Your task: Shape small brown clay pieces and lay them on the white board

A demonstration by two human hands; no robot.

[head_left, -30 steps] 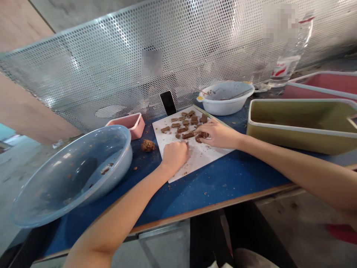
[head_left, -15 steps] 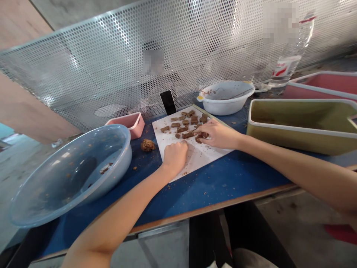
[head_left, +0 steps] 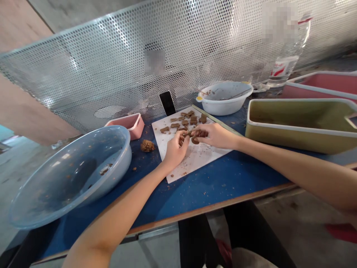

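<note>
On a white board [head_left: 178, 169] lie several small brown clay-like pieces [head_left: 175, 125], some flat and blocky, with crumbs around them. Over the near part of these pieces, my left hand [head_left: 175, 150] has its fingers curled around a brown piece. My right hand [head_left: 217, 136] meets it from the right, its fingertips bent over a brown clay-like piece [head_left: 195, 140] and touching the same group. The fingers partly cover what both hands grip. Left of the board sits a rough brown lump [head_left: 147, 146] on the blue table.
A large blue basin [head_left: 117, 175] and a small pink basket [head_left: 136, 128] stand to the left. Behind the board are a phone [head_left: 167, 103] and a white basin [head_left: 227, 107]. On the right stand an olive bin [head_left: 292, 136], a pink bin [head_left: 320, 87] and a plastic bottle [head_left: 284, 69].
My left hand has turned from a fist with its knuckles up and now curls around a brown piece beside the right fingers. My right hand has shifted slightly left.
</note>
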